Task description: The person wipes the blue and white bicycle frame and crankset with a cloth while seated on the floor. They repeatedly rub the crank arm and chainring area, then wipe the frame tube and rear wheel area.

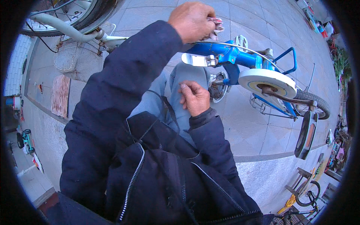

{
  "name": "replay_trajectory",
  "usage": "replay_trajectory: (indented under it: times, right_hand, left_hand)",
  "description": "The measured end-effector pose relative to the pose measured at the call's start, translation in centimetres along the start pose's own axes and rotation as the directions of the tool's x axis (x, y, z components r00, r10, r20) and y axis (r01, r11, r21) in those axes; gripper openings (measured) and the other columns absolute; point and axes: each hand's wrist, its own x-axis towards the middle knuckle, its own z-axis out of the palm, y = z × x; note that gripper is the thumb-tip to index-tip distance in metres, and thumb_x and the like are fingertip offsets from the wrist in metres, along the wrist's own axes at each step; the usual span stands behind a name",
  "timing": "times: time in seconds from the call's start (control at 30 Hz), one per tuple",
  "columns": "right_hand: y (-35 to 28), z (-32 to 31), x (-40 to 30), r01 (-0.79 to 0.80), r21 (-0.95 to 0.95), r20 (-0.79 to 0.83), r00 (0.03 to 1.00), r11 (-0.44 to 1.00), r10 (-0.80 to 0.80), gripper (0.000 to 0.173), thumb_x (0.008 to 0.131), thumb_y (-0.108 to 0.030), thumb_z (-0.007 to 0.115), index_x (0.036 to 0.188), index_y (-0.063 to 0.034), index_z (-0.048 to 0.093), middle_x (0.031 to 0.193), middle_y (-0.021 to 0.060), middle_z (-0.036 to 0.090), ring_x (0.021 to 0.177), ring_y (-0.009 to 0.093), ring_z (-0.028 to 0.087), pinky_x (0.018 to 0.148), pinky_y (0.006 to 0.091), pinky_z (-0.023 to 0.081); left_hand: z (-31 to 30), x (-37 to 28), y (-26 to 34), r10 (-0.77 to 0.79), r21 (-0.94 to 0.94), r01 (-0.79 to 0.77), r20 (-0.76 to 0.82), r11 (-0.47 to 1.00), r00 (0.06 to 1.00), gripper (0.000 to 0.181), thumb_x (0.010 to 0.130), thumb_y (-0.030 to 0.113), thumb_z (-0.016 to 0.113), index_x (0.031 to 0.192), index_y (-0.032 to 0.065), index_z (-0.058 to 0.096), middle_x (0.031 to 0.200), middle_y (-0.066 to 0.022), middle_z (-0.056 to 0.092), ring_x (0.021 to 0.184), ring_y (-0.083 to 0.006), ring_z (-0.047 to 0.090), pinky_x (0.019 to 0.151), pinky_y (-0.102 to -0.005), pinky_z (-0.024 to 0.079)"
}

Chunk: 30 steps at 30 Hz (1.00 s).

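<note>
My left hand [192, 22] reaches out at the top and grips a crumpled pinkish-white cloth [216, 29]. Just below the cloth runs the blue frame of a bicycle [206, 48], with a thin pale cable along it. Whether the cloth touches the frame cannot be told. A silver lever [195, 60] is fixed to the frame nearby. Over my grey-trousered knee [189, 73], my right hand [194, 97] is loosely curled, with nothing visible in it. To its right are a white disc chainguard [267, 81], a crank arm and a black pedal with an orange reflector [306, 135].
A spoked wheel [104, 17] and a wire-mesh basket [77, 56] are at upper left. On the right are the tyre [317, 102] and a blue tube loop [294, 59]. A worn reddish board [60, 95] lies at left. Another bicycle [306, 194] stands lower right.
</note>
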Motion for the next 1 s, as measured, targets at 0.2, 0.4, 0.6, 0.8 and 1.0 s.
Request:
replay_trajectory:
  times: [0.2,0.4,0.6,0.8,1.0]
  right_hand:
    - [0.0,-0.2,0.0,-0.008,0.020,-0.021,1.000,1.000,0.008,0.020,0.092,-0.015,0.060,0.102,0.0009,0.066,0.078,0.0070,0.066,0.054,0.008,0.056,0.043,0.0211,0.042]
    - [-1.1,-0.7,0.2,-0.020,-0.146,-0.012,1.000,0.989,0.019,0.023,0.093,-0.021,0.059,0.100,0.0001,0.066,0.078,0.0054,0.065,0.054,0.011,0.057,0.048,0.0267,0.046]
    - [0.8,-0.2,0.8,-0.046,-0.022,0.054,0.997,0.999,0.047,0.024,0.093,-0.021,0.059,0.107,-0.0029,0.065,0.077,0.0018,0.064,0.055,0.007,0.055,0.044,0.0232,0.043]
    - [0.3,-0.5,0.5,-0.057,-0.028,0.059,0.997,0.998,0.059,0.022,0.093,-0.019,0.058,0.106,-0.0030,0.065,0.077,0.0025,0.063,0.055,0.007,0.055,0.043,0.0226,0.043]
    - [-0.1,-0.1,0.6,-0.107,-0.031,0.027,0.994,0.994,0.108,0.024,0.092,-0.021,0.059,0.105,-0.0021,0.066,0.077,0.0044,0.065,0.054,0.008,0.056,0.043,0.0236,0.044]
  left_hand:
    - [2.7,0.3,1.3,0.047,-0.095,-0.038,0.088,0.995,0.995,0.051,0.076,0.037,0.072,0.112,0.0016,0.066,0.107,-0.0190,0.062,0.095,-0.0316,0.062,0.083,-0.0368,0.051]
    - [3.9,0.1,2.7,0.172,0.199,-0.188,0.097,0.962,0.980,0.038,0.066,0.023,0.077,0.097,0.0075,0.062,0.092,-0.0116,0.059,0.087,-0.0301,0.059,0.074,-0.0402,0.049]
    - [3.7,-0.8,2.8,0.337,0.132,-0.329,-0.038,0.935,0.941,0.022,0.068,0.008,0.071,0.088,0.0049,0.064,0.082,-0.0098,0.056,0.081,-0.0273,0.057,0.071,-0.0382,0.046]
    - [4.3,-0.8,2.9,0.276,0.024,-0.275,-0.047,0.961,0.960,0.027,0.068,0.004,0.070,0.094,0.0014,0.065,0.082,-0.0100,0.056,0.079,-0.0254,0.056,0.070,-0.0356,0.046]
    - [3.4,-0.2,1.3,0.393,-0.023,-0.393,0.042,0.919,0.918,0.020,0.076,0.009,0.069,0.094,0.0023,0.066,0.084,-0.0093,0.058,0.079,-0.0232,0.058,0.070,-0.0351,0.047]
